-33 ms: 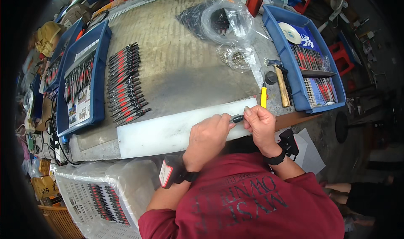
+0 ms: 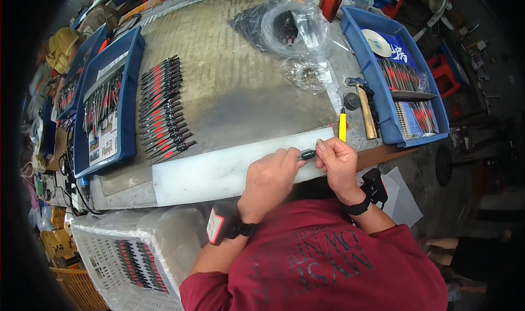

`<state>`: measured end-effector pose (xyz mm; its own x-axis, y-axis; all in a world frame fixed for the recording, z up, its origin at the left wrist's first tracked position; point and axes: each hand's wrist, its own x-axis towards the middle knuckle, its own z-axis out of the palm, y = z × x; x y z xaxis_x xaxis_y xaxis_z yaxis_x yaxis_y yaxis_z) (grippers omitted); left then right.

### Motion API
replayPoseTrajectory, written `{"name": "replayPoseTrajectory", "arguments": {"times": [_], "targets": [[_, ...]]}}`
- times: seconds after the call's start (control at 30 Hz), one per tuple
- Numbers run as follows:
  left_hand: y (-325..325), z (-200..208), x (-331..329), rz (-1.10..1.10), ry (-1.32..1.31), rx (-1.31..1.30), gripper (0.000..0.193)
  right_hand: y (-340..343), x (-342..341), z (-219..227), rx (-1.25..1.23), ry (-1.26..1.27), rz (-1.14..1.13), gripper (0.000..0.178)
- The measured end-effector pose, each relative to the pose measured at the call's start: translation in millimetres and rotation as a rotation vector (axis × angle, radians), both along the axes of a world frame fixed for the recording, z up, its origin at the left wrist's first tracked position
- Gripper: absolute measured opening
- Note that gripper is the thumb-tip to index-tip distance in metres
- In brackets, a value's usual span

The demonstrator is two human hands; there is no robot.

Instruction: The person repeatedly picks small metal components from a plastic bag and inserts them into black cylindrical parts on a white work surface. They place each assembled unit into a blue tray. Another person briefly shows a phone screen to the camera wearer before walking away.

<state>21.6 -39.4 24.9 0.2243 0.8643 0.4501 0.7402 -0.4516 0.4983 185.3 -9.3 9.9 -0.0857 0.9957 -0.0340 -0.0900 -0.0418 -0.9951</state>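
A short dark cylindrical piece (image 2: 307, 154), ringed near its end, sits between my hands above the white board (image 2: 202, 171). My left hand (image 2: 272, 174) is closed round its left end, so most of what lies inside that grip is hidden. At its right end, the thumb and fingers of my right hand (image 2: 337, 160) are pinched together; anything between them is too small to tell. Left of the board, a row of black-and-red pen-shaped tools (image 2: 161, 108) lies on the bench.
Blue trays with similar tools stand left (image 2: 136, 54) and right (image 2: 391, 138). Near my right hand lie a yellow-handled tool (image 2: 342, 126) and a hammer (image 2: 369, 114). Clear plastic bags (image 2: 306, 32) rest farther back. A white basket (image 2: 98, 256) holding more tools is below left.
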Motion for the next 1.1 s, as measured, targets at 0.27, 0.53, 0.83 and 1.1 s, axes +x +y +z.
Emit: {"name": "replayPoseTrajectory", "arguments": {"times": [0.27, 0.53, 0.83, 1.1], "targets": [[-2, 0, -1, 0.024, -0.023, -0.017, 0.021, 3, 4, -2, 0.039, -0.062, 0.089, 0.019], [0, 3, -3, 0.018, 0.008, 0.008, 0.016, 15, 22, 9, 0.436, -0.429, 0.344, 0.023], [-1, 7, -5, -0.054, -0.041, -0.002, 0.014, 29, 26, 23, 0.781, -0.534, 0.409, 0.015], [-3, 9, -3, -0.031, -0.029, -0.005, 0.014, 29, 34, 25, 0.722, -0.55, 0.435, 0.013]]}}
